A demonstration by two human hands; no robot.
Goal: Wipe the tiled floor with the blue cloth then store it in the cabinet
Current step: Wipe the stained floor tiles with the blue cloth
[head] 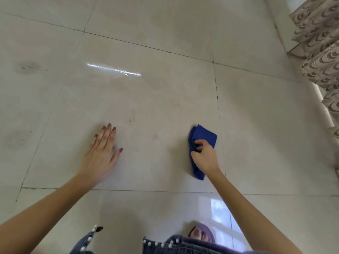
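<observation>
A folded blue cloth (201,136) lies on the pale glossy tiled floor (156,43), just left of a grout line. My right hand (204,155) is closed on its middle, with cloth showing beyond the fingers and below the wrist. To the left, my left hand (102,152) hovers flat with its fingers spread, holding nothing. Faint dark smudges (131,119) mark the tile between and beyond my hands. No cabinet is in view.
A wet streak (117,71) glints on the tile farther ahead, and a dull stain (27,66) sits at the far left. A patterned curtain (322,52) hangs along the right edge. My foot in a purple slipper (201,232) and denim with pearl studs (165,243) are at the bottom.
</observation>
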